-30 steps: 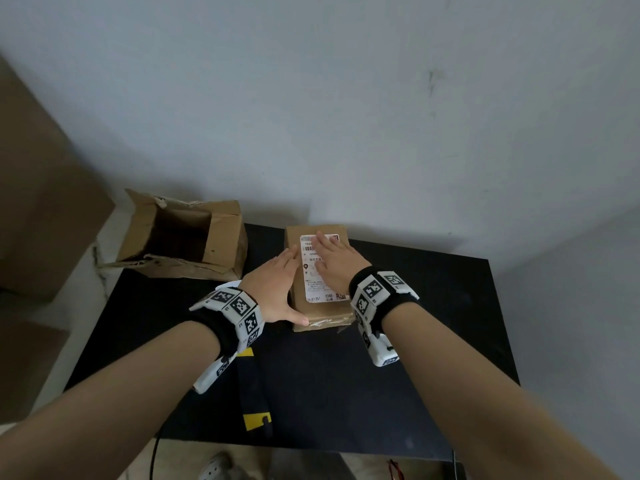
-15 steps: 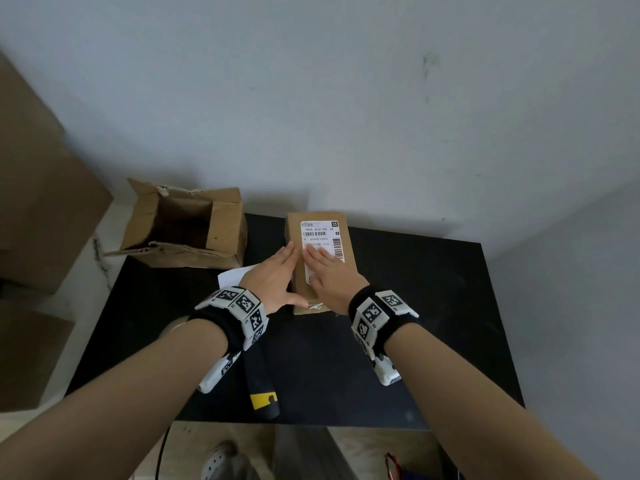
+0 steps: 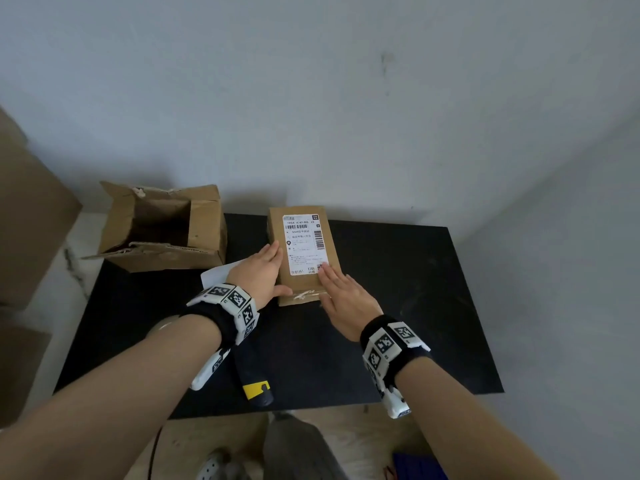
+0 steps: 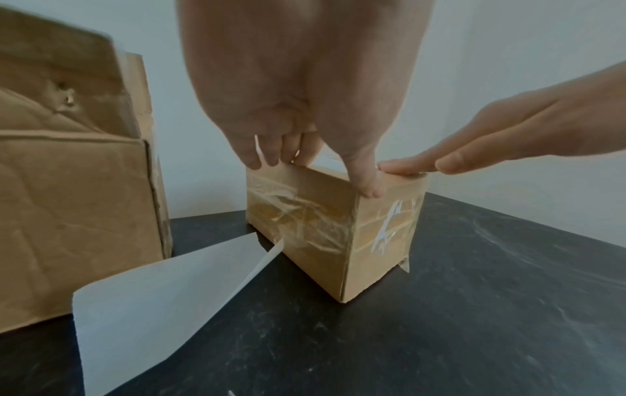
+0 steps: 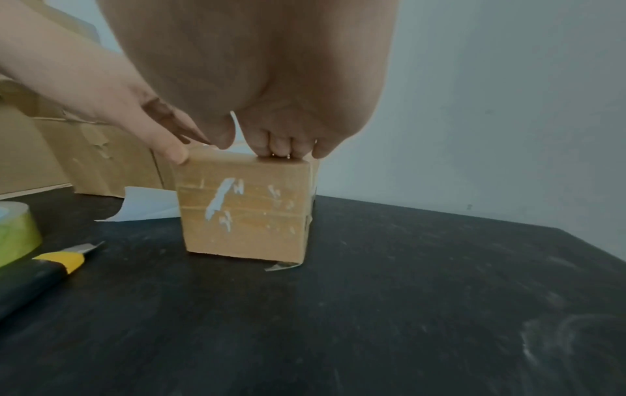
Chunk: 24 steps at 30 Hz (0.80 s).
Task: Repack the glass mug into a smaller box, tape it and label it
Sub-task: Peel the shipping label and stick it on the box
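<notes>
A small closed cardboard box (image 3: 304, 292) (image 4: 315, 214) (image 5: 244, 209) stands on the black table (image 3: 398, 306), clear tape across its sides. A white shipping label (image 3: 304, 244) lies flat on its top. My left hand (image 3: 258, 275) (image 4: 305, 93) rests along the box's left top edge, fingers straight and thumb on the near left corner. Flat on the near right part of the top lies my right hand (image 3: 346, 299) (image 5: 254, 80), its fingertips touching the label's near corner. The glass mug is not visible.
A bigger open cardboard box (image 3: 162, 230) stands at the table's far left. White backing paper (image 3: 216, 271) (image 4: 162, 294) lies between it and the small box. A yellow-and-black utility knife (image 3: 256, 389) (image 5: 51, 268) and a tape roll (image 5: 13, 233) lie near the front left.
My right hand has slid back toward me along the label, from its far part to its near corner. The left hand stayed at the box's left edge.
</notes>
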{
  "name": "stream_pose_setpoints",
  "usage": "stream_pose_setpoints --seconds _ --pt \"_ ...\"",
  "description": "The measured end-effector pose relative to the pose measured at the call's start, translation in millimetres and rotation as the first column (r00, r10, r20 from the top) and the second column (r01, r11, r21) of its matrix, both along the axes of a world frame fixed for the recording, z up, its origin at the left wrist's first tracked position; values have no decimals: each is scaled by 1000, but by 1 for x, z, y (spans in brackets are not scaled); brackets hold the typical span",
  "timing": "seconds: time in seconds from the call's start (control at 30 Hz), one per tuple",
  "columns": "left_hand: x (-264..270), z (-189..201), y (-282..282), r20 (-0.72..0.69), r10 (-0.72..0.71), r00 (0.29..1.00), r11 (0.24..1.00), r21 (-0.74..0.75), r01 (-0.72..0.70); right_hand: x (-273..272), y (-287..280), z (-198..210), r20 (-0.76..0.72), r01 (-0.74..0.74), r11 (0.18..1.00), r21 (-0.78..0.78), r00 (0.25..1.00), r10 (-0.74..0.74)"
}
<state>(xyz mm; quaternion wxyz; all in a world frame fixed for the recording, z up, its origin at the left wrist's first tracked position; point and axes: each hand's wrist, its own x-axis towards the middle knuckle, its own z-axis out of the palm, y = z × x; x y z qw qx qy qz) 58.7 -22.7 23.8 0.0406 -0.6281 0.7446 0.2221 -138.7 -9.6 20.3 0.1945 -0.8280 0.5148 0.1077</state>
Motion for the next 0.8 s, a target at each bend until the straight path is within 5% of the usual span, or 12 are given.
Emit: stream_pose_setpoints --seconds 0.17,0.23,0.4,0.53,0.8 --pt "-4 -3 5 45 -153 987 988 -4 153 8 -4 2 94 15 1000 12 995 -16" --pt "-3 -3 6 28 -144 989 990 -7 144 10 -5 0 61 -26 999 47 998 23" --pt "-5 -2 5 -150 -22 989 996 -93 8 -8 -21 0 127 163 987 -6 979 -161" --pt "-13 -12 -3 -84 -16 996 995 -96 8 8 -31 -1 73 -43 998 47 997 40" --pt "-5 -21 -11 -62 -41 997 999 -20 40 22 -90 -2 15 -101 991 90 995 100"
